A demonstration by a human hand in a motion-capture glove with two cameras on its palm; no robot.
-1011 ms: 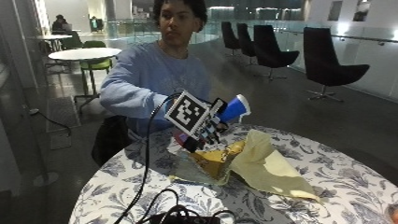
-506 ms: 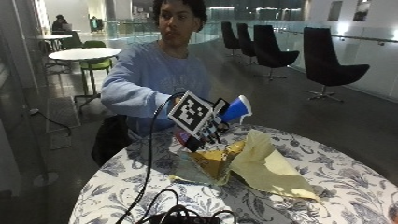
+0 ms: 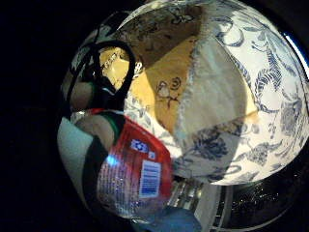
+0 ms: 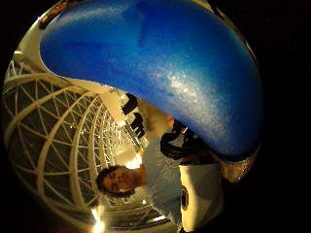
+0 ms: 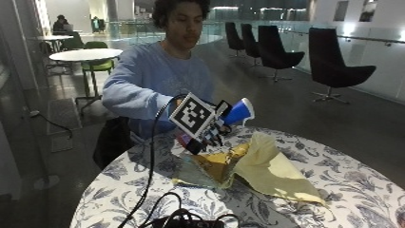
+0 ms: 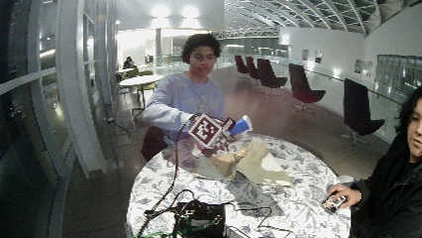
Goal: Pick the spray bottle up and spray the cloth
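Note:
My gloved right hand [image 5: 212,134] grips a spray bottle above the near side of the cloth, and the hand [image 6: 216,140] also shows in the wide outside view. The bottle's blue spray head [image 5: 238,112] [image 6: 240,126] [image 4: 160,63] points out over the table. Its red label [image 3: 140,174] lies close to the palm. The yellow cloth [image 5: 269,166] [image 6: 256,161] [image 3: 193,96] lies crumpled on the round table, partly standing up in folds just under and beyond the bottle.
The round table has a blue-and-white floral cover [image 5: 354,166] [image 6: 296,163] [image 3: 270,72]. A black box with tangled cables [image 5: 183,221] [image 6: 198,218] sits at the table's front edge. A cable [image 5: 152,161] runs from it up to my hand.

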